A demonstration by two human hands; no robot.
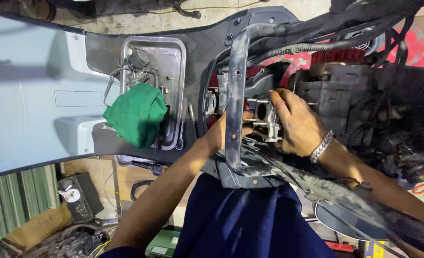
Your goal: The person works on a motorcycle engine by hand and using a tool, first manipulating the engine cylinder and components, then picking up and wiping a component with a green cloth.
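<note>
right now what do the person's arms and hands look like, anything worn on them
Both forearms are bare, with no gloves on either hand. The right hand has a silver metal link bracelet or watch band at the wrist and dark grime on the fingers. The left hand wears nothing visible; a dark blue sleeve edge shows near the elbow.

Left hand [220, 132]: fingers hidden behind the grey frame bar [234, 95], grasp not discernible. Right hand [295, 122]: fingertips buried among the metal engine part [269, 119], contact unclear; forearm cut by the right edge. Metal tray [176, 52]: contents half covered by the green rag [138, 114], small pieces too tangled to identify.
</note>
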